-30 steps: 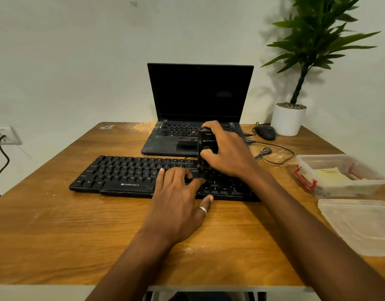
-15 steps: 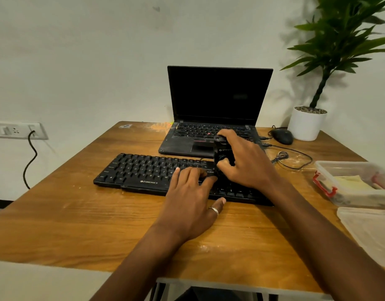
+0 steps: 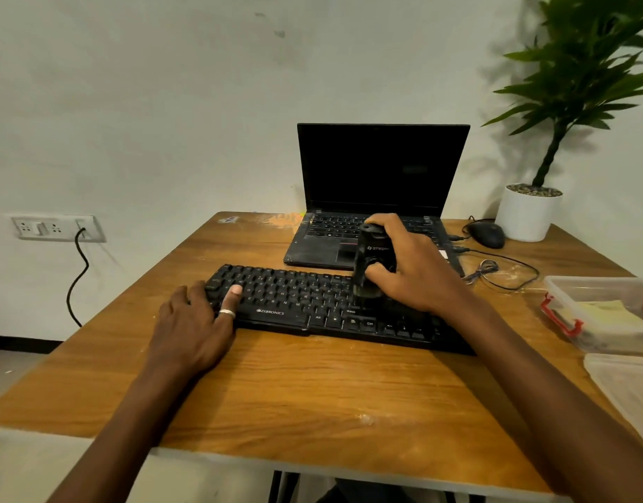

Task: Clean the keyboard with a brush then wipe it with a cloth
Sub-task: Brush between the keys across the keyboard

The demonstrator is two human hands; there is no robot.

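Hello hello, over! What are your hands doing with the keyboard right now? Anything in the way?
Right hand grips black brush, upright on keyboard. Left hand flat on keyboard's left end. Nothing blocking the keys.

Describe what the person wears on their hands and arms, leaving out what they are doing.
Both forearms are bare up to the picture's lower edge, with no sleeves, watch or bracelet showing. The left hand wears one plain silver-coloured ring on one of its fingers. The right hand shows no ring or glove on the parts that can be seen.
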